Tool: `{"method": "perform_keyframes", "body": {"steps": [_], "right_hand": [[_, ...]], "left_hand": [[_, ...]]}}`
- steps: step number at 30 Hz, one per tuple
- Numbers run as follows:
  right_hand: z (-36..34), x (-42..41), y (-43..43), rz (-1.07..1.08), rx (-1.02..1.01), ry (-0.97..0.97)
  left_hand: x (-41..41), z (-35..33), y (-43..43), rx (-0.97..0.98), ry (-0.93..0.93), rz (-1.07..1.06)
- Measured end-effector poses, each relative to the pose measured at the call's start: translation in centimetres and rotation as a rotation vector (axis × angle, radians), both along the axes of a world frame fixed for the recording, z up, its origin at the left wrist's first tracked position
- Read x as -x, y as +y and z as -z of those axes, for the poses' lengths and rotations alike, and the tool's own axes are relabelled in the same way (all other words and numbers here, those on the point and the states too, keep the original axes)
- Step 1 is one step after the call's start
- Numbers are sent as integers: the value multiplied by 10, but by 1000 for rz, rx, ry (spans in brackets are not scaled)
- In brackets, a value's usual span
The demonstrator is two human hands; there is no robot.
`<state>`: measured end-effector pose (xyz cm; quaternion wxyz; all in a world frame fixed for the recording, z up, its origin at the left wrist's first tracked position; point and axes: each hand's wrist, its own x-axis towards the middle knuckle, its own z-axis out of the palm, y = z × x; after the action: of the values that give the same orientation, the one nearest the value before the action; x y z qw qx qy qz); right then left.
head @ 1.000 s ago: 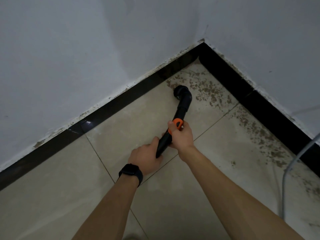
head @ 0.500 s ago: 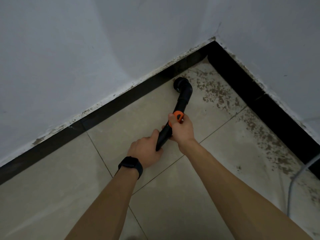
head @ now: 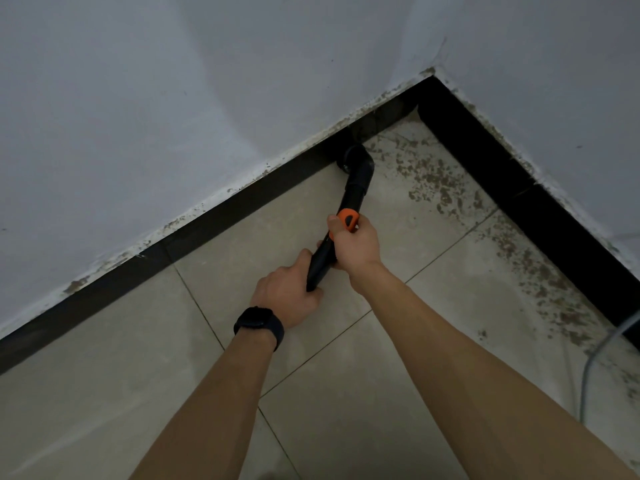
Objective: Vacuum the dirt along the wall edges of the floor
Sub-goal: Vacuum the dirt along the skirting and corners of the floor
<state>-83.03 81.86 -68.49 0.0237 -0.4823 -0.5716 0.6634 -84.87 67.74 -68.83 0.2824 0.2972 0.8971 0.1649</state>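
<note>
Right hand [head: 355,245]: wraps the black vacuum tube [head: 352,199] from the right side, thumb laid up onto the orange switch [head: 347,219]. Left hand [head: 289,292], just beside it at 7 o'clock: grips the tube's lower end, fingers curled under, black watch [head: 259,325] on the wrist. Both forearms reaching in from the bottom edge.

Beyond the right hand at 12 o'clock: tube running up to a bent nozzle [head: 360,161], mouth turned down onto the floor tile [head: 263,237] and set at the black skirting [head: 221,220] of the left-hand wall [head: 138,98]. Touching it or just off it, too dark on dark to tell.

From 1 to 3 o'clock of the nozzle: brown dirt [head: 433,181] speckled over the tile, thick towards the room corner [head: 429,81], trailing on along the right-hand skirting towards 4 o'clock. Flaked, stained paint along the foot of both walls. Thin grey cable [head: 594,358] curving in at the right edge, at 4 o'clock from the hands and well apart from them.

Against half a second ago: same two grips, at the same places on the tube. Nozzle then a little short of the left-hand skirting, now up at it towards 12 o'clock. Corner and dirt patch sitting further right in view than before.
</note>
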Motion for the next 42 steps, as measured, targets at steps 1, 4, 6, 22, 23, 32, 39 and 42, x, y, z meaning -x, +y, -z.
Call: {"method": "perform_keyframes", "body": {"steps": [1,4,6,22,23,32,39,42], "right_hand": [[0,0,-3,-4,-2,-4],[0,-7,-17,-19,-5,-3],[1,-14,-28,-30,6,9],[2,-105,-35,174,3,-21],[3,-110,-35,198,-1,-22],[7,-140,-33,337,37,-4],[5,-114,-13,256,12,-2],[5,-102,-5,197,4,12]], "left_hand": [[-1,0,-2,2,-2,-10],[-8,0,-15,24,-9,-28],[-14,1,-26,37,-13,-37],[-65,-7,-26,126,4,206],[-68,-6,-24,126,9,228],[-92,-6,-12,121,49,340],[-79,-8,3,97,-3,221],[-73,-8,7,78,-15,169]]}}
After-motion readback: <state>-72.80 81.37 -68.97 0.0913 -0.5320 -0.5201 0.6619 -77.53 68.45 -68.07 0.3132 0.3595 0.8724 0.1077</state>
